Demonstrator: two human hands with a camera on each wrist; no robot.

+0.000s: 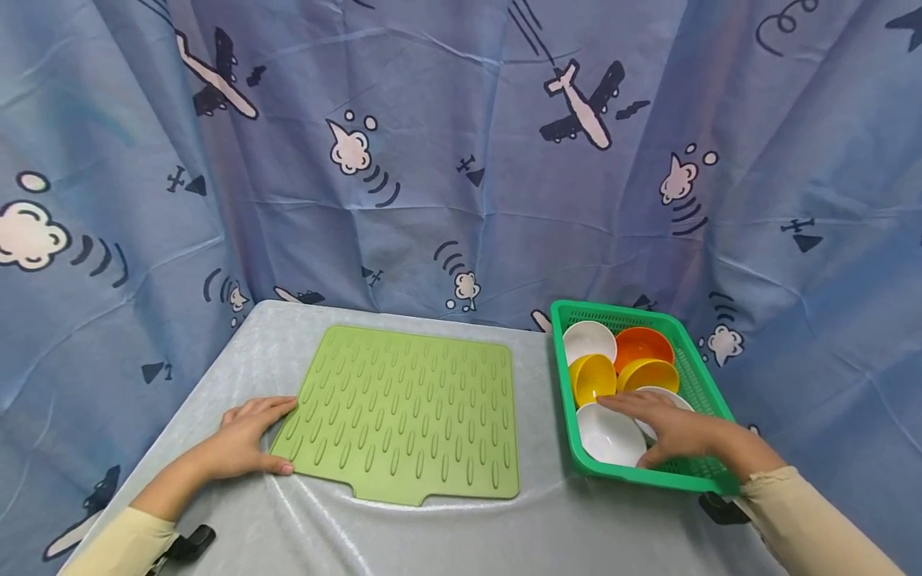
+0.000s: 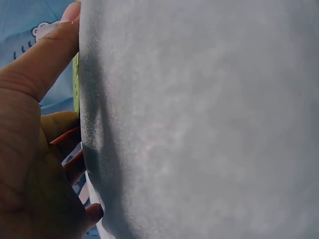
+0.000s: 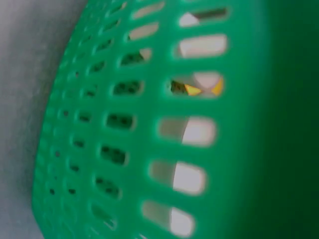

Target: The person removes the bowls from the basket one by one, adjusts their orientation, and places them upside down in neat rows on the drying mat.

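Behind everything we see a blue curtain [image 1: 418,200] printed with aeroplanes, closing off the far side. Before it is a table [image 1: 533,528] spread with pale grey cloth. On it we find a light green ridged mat [image 1: 406,412], lying flat with its raised ribs upward and its tab toward the near side. Well apart from the curtain's near folds or not, we cannot tell, but just right of the mat stands a green perforated basket [image 1: 634,474], its walls keeping the bowls together. The left hand [image 1: 248,436] lies at the mat's left edge, loosely spread, fingertips and thumb touching it, probably to steady it. The right hand [image 1: 670,428] reaches over the basket's near right side, fingers extended, thumb apart, spanning the near left white bowl [image 1: 608,436]; we cannot tell whether it touches. Beyond, we count an orange bowl [image 1: 644,346], a far left white bowl [image 1: 589,342], a right yellow bowl [image 1: 648,374], a partly hidden white bowl [image 1: 670,394] and a tilted left yellow bowl [image 1: 594,378].
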